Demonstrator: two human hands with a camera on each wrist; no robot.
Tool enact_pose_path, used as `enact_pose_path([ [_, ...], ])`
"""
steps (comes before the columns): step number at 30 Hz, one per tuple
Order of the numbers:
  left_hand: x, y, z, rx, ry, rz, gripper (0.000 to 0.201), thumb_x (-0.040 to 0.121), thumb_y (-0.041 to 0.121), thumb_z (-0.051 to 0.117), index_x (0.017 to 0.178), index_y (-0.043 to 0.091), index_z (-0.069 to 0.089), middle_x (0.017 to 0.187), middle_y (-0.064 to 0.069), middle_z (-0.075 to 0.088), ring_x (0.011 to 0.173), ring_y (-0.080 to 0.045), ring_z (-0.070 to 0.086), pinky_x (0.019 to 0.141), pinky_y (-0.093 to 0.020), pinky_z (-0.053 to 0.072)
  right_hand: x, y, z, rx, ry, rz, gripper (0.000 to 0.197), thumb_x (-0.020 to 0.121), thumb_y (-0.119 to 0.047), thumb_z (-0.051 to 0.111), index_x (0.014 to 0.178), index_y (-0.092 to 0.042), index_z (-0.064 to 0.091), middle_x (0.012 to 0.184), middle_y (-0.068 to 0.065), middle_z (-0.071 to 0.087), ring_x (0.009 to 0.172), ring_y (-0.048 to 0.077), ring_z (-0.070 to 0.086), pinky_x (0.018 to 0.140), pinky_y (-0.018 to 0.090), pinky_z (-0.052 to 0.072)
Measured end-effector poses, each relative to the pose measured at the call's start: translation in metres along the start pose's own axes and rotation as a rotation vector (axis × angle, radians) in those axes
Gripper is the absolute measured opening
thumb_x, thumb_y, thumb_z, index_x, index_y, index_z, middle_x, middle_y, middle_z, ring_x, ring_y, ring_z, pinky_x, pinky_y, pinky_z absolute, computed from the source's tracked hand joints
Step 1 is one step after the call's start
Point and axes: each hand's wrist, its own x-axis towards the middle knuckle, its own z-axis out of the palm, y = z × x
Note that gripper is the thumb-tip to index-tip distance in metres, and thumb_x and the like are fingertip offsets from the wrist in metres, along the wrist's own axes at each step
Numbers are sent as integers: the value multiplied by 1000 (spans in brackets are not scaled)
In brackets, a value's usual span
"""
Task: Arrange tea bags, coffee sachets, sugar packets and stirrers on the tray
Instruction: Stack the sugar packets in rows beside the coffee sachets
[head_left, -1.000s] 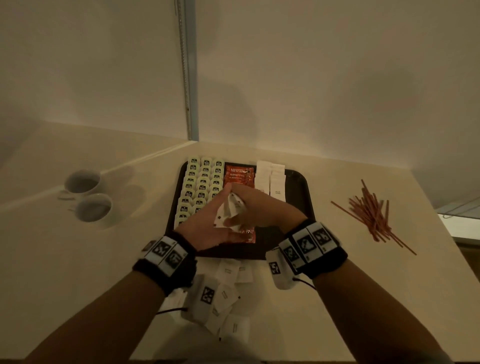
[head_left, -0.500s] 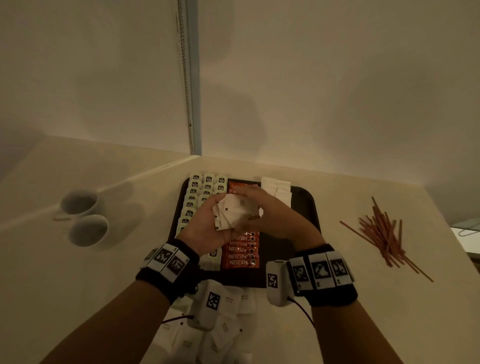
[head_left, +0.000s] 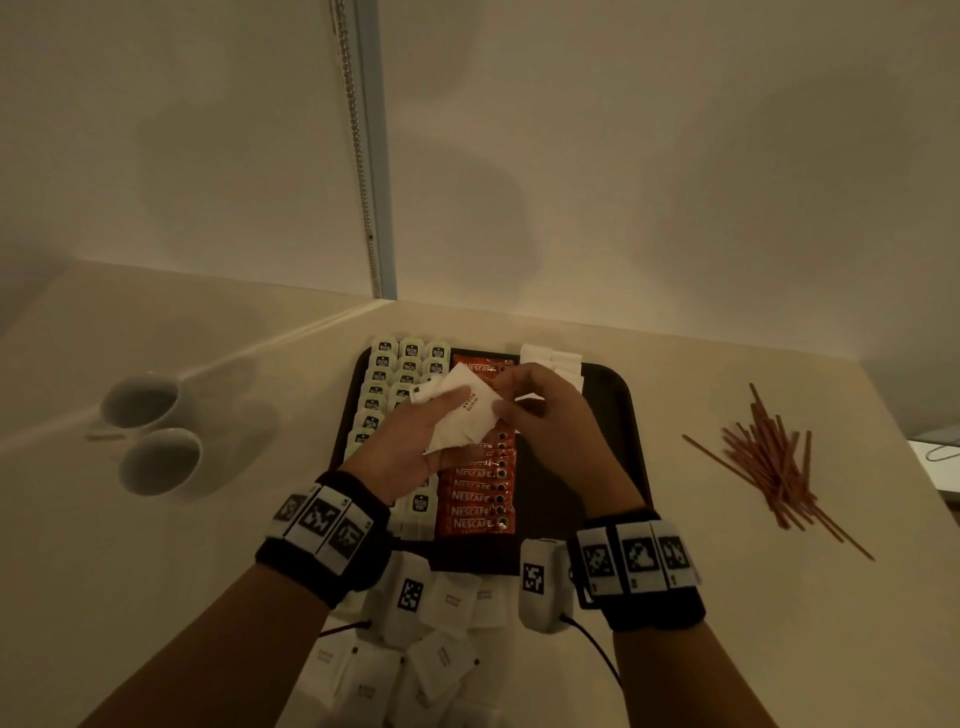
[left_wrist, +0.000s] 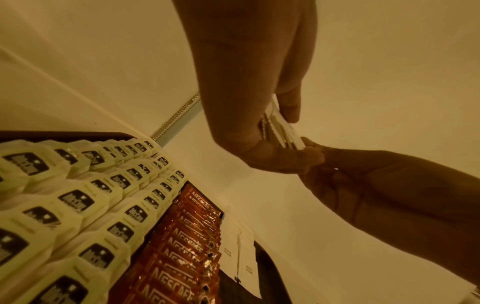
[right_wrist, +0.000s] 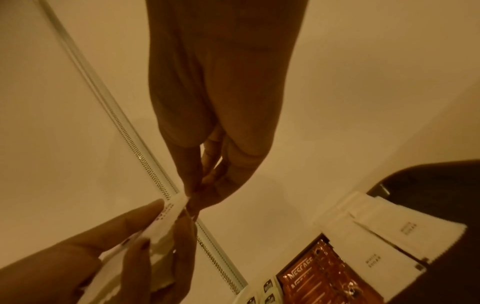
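A dark tray (head_left: 618, 415) holds rows of pale tea bags (head_left: 382, 364), a column of red coffee sachets (head_left: 478, 499) and a few white sugar packets (head_left: 556, 361) at its far right. Above the tray my left hand (head_left: 415, 441) holds a small stack of white sugar packets (head_left: 465, 415), thumb on top. My right hand (head_left: 540, 410) pinches the stack's right edge. In the left wrist view the sugar stack (left_wrist: 283, 129) shows edge-on between the fingers. The right wrist view shows the packet edge (right_wrist: 168, 214) pinched.
Several loose sugar packets (head_left: 441, 660) lie on the table in front of the tray. A pile of red-brown stirrers (head_left: 774, 462) lies to the right. Two white cups (head_left: 150, 436) stand at the left. The wall is close behind the tray.
Both hands have risen a little over the tray and turned the sugar stack flatter, its printed face up. The camera view has tilted.
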Motion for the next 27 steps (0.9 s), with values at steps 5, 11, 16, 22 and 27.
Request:
enact_pose_path([
  [5,0,4,-4,99,32,122,17,90,12,60,103,21,64,96,-5,68,83,-17,68,51,-26,55,-3,5,-6,164,-1,120,16,86,-4,62,101,-11,59,104,13,61,98,21,64,77,34,59],
  [11,-2,-4,-6,312,-63,88,33,81,0,68,106,21,64,100,-3,69,93,-19,67,56,-26,53,-1,3,-5,255,92,134,18,89,-7,59,105,-14,57,104,16,64,99,21,64,80,32,57],
  [16,-1,-12,1,228,-31,106,27,84,5,67,106,20,64,94,-1,72,86,-14,69,55,-25,53,1,1,-2,251,75,141,26,87,-15,64,112,-19,58,100,4,70,95,15,67,80,32,57],
  [22,2,-15,2,130,51,129,23,87,6,64,104,20,65,99,-2,71,84,-13,70,56,-22,54,-11,10,-2,415,-45,288,16,84,-12,66,99,-15,60,97,6,67,84,15,67,70,24,58],
  [27,4,-17,-14,-15,63,14,27,94,8,48,116,16,62,100,-16,67,92,-27,65,60,-29,59,-16,46,-8,471,30,407,17,84,-5,65,99,-6,59,98,8,70,86,17,69,68,21,56],
])
